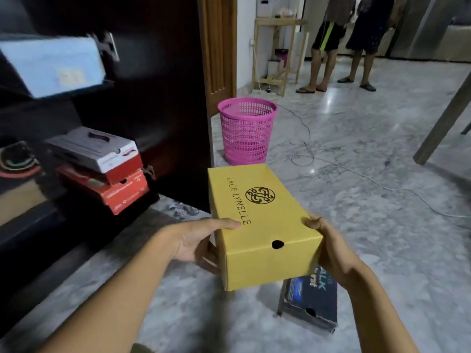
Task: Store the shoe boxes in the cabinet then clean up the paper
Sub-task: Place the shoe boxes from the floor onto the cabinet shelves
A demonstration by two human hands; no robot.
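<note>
1. Grey marble floor (382, 225). An open dark cabinet (158, 72) fills the left of the frame. Red and white shoe boxes (112, 174) are stacked middle left, with a pale blue box (53, 67) upper left.
2. The yellow LACE LYNELLE shoe box (262, 225) is at lower centre, off the floor, lid on.
3. The left hand (201, 240) clamps its left side with the thumb on the lid. The right hand (328, 248) is curled round the near right corner.
4. Next, as I read it: hold it level, swing left and slide it onto free shelf space. The red stack looks skewed, so don't bump it.
5. A dark blue shoe box (311, 301) on the floor, lower right of centre, is not yet stored.
</note>
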